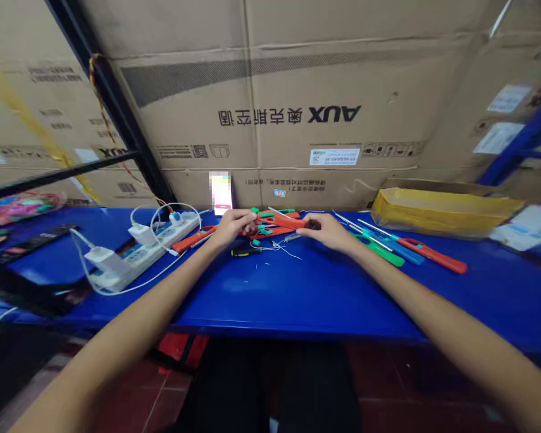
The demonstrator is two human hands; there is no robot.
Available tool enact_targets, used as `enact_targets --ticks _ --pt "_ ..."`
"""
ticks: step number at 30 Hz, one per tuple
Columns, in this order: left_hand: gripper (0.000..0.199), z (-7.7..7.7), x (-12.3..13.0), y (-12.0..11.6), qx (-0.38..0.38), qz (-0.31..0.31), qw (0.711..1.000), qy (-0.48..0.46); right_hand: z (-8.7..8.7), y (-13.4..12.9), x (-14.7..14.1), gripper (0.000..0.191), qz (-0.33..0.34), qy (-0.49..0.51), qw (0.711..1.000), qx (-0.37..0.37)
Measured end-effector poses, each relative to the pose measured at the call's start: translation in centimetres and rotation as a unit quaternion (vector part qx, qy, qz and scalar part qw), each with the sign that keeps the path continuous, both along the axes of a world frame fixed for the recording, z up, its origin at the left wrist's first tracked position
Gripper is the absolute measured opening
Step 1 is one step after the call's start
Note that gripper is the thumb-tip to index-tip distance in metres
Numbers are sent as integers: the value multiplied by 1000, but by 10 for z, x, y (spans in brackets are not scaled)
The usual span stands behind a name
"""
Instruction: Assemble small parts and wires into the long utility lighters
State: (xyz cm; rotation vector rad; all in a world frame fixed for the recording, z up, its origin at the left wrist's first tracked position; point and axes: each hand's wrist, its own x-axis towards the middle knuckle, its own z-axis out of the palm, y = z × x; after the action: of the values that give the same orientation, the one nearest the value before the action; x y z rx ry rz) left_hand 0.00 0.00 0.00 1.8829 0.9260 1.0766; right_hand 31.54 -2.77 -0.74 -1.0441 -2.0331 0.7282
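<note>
Forearms (155, 304) lead to left hand (237, 225) and right hand (325, 231), each grip pinching an orange lighter (283, 222), seemingly complete lighters (406, 251) right of it, an apparently unfinished pile (280, 231) beneath it.

A blue table (275, 294) carries a white power strip (146, 254) with chargers plugged in, at left, and a lit phone (223, 197) propped upright near its back edge. Orange-red, lighter-like tools (273, 231) lie heaped at center behind a black-and-yellow screwdriver (247, 252). At right, green (386, 252), blue (410, 255) and red tools (439, 257) lie side by side near an open yellow carton (437, 215).
</note>
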Motion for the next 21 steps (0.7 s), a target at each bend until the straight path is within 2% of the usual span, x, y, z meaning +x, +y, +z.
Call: enact_targets --ticks 6,9,13,16,19,21 --pt "36 -2 -3 7 36 -7 998 55 -8 6 1 21 -48 -12 998 46" --pt "31 -4 -8 12 80 17 988 130 -5 5 5 23 -86 -18 992 93" --pt "28 -10 -10 17 131 48 959 246 2 3 9 23 -114 -48 982 143" --pt "28 -12 -7 17 192 56 938 283 4 -2 6 21 -99 -101 978 153" --pt "31 -8 -2 11 257 64 916 301 3 -12 -5 21 -57 -134 976 161" --pt "30 -2 2 3 277 36 912 301 3 -21 -14 17 -40 -163 974 154"
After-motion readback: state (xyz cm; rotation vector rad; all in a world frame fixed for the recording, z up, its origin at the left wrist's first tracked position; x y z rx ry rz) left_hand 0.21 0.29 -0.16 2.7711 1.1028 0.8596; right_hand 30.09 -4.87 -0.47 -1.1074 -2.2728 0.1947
